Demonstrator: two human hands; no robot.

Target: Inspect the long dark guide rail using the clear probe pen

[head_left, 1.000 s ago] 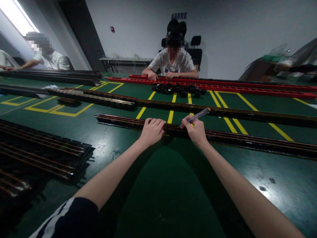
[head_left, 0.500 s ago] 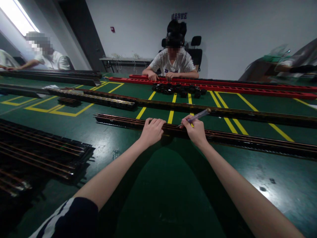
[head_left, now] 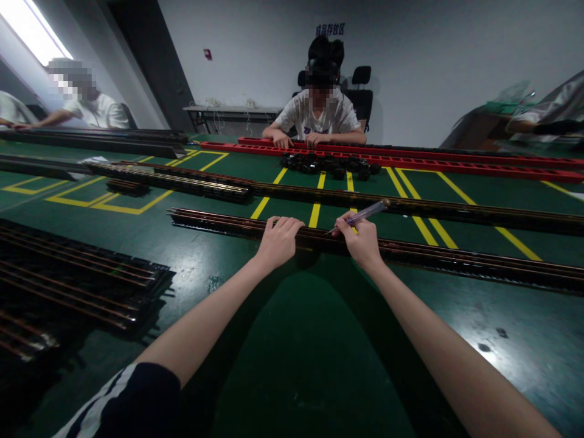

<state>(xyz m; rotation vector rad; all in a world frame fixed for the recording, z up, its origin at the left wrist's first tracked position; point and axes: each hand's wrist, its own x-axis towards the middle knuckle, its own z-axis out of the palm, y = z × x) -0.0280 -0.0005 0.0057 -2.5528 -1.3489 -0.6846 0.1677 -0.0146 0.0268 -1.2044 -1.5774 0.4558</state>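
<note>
A long dark rail with copper strips (head_left: 214, 222) lies across the green table in front of me. My left hand (head_left: 278, 241) rests on it with the fingers curled over its far edge, gripping it. Just to the right, my right hand (head_left: 362, 241) pinches a clear purple pen-like tool (head_left: 362, 214), tip pointing down-left onto the rail. Both forearms reach forward from the bottom of the view.
A second long dark rail (head_left: 410, 207) lies behind the first. A stack of similar rails (head_left: 77, 283) sits at my left. Red rails (head_left: 410, 161) and small black parts (head_left: 328, 164) lie before a seated person (head_left: 319, 112) opposite. Another person (head_left: 86, 100) sits far left.
The rail under my hands has slid slightly to the left; both hands have moved a little farther forward with it.
</note>
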